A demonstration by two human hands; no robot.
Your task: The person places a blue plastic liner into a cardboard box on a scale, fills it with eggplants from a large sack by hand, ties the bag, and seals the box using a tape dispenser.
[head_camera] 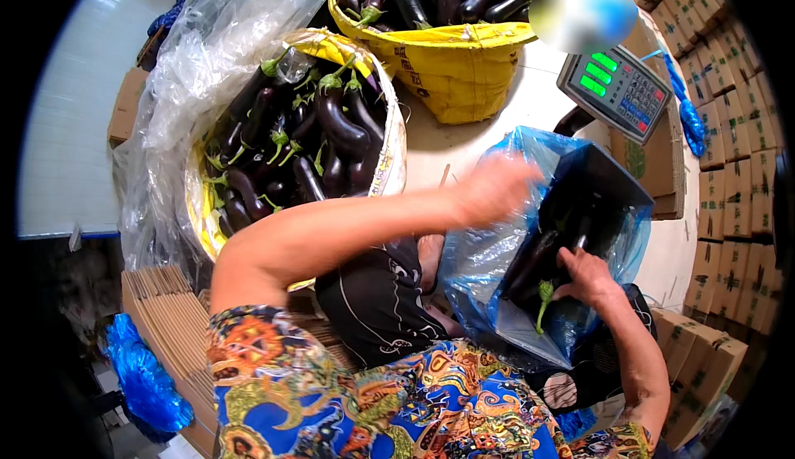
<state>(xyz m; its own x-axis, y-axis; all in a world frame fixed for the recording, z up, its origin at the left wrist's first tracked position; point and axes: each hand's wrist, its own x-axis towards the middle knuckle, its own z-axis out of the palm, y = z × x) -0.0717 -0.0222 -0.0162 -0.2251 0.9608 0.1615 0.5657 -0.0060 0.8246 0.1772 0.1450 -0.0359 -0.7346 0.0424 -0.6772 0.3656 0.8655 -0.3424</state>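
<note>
In front of me a box lined with a blue plastic bag stands tilted, with dark purple eggplants lying inside. My right hand reaches into it, fingertips on the eggplants, thumb beside a green stem. Whether it grips one is hidden in the dark interior. My left hand, blurred, is over the bag's left edge; its fingers and anything in them are unclear. A yellow-and-white woven sack full of eggplants stands to the left, beyond my left forearm.
Another yellow sack of eggplants stands at the back. A digital scale display is lit at the upper right. Stacked cartons line the right side. Folded cardboard and clear plastic sheeting lie at left.
</note>
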